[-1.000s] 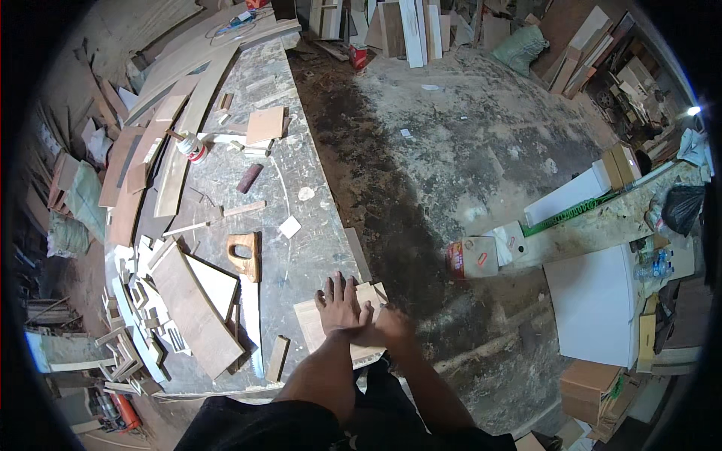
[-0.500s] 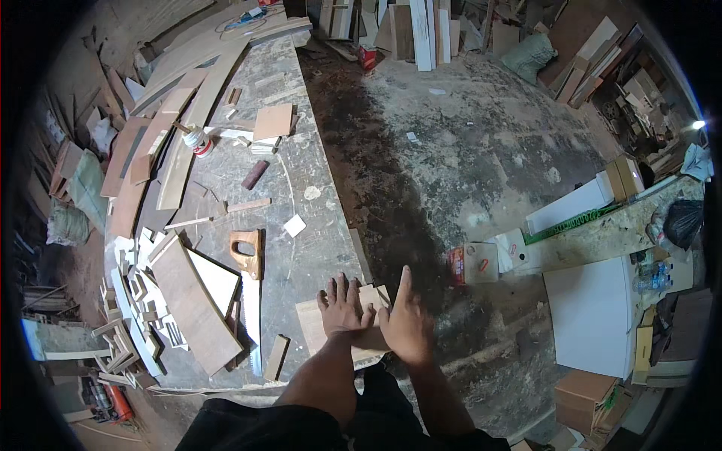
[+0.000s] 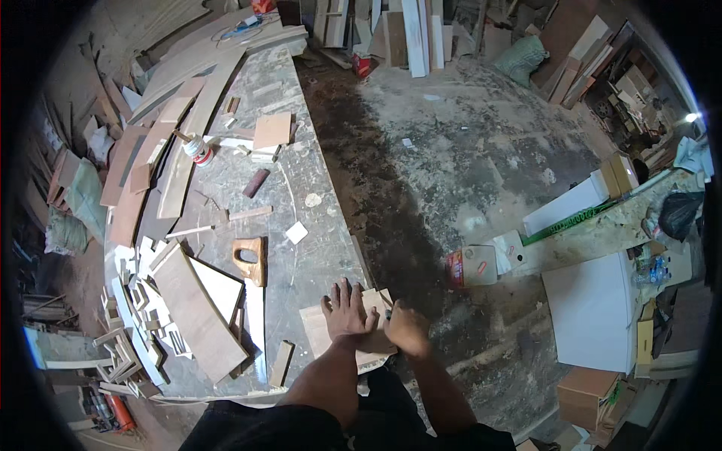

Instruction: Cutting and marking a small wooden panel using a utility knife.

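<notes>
My left hand (image 3: 346, 316) lies flat with spread fingers on a pale wooden board (image 3: 317, 328) at the near right edge of the workbench (image 3: 301, 267). Close by on the right, my right hand (image 3: 408, 331) is closed at the board's right side. Something small and dark shows by its fingertips, too hidden to name. To the left of the board lies a handsaw (image 3: 254, 301) with a wooden handle, its blade pointing toward me. Between saw and board rests a short wood strip (image 3: 281, 363).
White and wooden offcuts (image 3: 154, 301) pile up at the bench's left, beside a wide plank (image 3: 197, 319). Farther off stand a white glue bottle (image 3: 197, 149) and a dark red block (image 3: 256, 183). Right of the bench, a plastic jug (image 3: 478, 265) stands near a white panel (image 3: 590, 312).
My right hand has gone from a pointing index finger to curled fingers beside the board. My left hand stays flat on it. The whole view has shifted slightly.
</notes>
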A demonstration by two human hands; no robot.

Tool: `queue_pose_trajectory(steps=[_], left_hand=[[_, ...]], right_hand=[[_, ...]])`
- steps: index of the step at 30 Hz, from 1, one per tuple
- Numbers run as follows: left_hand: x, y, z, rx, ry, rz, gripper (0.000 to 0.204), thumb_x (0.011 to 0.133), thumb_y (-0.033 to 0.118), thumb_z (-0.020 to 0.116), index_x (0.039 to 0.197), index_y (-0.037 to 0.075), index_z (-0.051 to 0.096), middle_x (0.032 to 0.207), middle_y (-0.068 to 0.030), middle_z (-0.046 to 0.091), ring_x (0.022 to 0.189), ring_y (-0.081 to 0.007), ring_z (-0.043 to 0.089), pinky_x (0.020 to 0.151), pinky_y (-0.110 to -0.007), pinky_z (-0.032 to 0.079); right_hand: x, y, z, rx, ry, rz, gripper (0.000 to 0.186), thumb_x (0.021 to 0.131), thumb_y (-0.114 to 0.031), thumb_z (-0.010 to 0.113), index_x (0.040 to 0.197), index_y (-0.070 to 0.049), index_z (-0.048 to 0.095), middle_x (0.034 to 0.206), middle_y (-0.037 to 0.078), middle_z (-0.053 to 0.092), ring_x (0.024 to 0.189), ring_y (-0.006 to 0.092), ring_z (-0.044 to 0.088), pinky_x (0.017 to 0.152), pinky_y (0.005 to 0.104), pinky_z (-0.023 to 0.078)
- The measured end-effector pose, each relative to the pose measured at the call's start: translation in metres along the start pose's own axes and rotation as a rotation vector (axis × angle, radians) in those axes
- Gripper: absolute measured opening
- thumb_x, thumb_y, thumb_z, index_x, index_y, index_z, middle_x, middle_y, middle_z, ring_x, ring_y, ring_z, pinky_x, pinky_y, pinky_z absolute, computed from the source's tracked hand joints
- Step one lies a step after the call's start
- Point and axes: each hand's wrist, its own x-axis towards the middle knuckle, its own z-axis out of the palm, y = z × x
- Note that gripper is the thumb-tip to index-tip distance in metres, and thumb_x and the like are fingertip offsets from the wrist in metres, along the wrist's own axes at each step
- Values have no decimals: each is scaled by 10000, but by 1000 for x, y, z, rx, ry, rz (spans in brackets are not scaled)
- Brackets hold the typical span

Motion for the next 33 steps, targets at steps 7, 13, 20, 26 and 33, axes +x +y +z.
queue_pose_trajectory(steps=[7, 13, 20, 26, 33], left_hand=[[-2, -9, 0, 13, 10, -14, 832, 874, 590, 503, 1558, 133, 377, 1663, -201, 241, 1533, -419, 202, 1191, -662, 121], [-2, -2, -3, -5, 2, -14, 826, 858, 563, 534, 1545, 128, 390, 1655, -202, 258, 1527, -421, 211, 1195, -654, 126], [-2, -1, -8, -9, -2, -21, 825, 868, 572, 513, 1552, 130, 382, 1655, -202, 262, 1533, -419, 203, 1198, -659, 114], [-2, -2, -8, -12, -35, -28, 828, 887, 582, 490, 1567, 129, 358, 1664, -194, 245, 1541, -412, 185, 1200, -662, 92], [1, -3, -10, 17, -50, -25, 842, 893, 593, 473, 1583, 131, 336, 1682, -191, 193, 1546, -407, 171, 1208, -649, 78]], right_hand=[[-10, -15, 24, 76, 11, 70, 248, 922, -224, 553, 1003, -43, 702, 1051, 249, 717, 965, 397, 720, 799, 503, 581], [-34, 15, 56, -6, 443, -328, 98, 843, -153, 618, 858, -83, 686, 814, 158, 686, 736, 364, 699, 645, 470, 565], [-49, -15, -11, -166, 72, -139, 143, 882, -160, 585, 898, -89, 708, 849, 141, 672, 827, 318, 705, 703, 444, 558], [-41, -21, -28, -134, -146, -56, 279, 935, -167, 523, 984, -61, 777, 1008, 186, 753, 979, 355, 739, 844, 484, 582], [-43, -36, -38, -15, -82, 131, 261, 916, -163, 553, 877, -12, 762, 1010, 244, 738, 990, 401, 731, 816, 486, 596]])
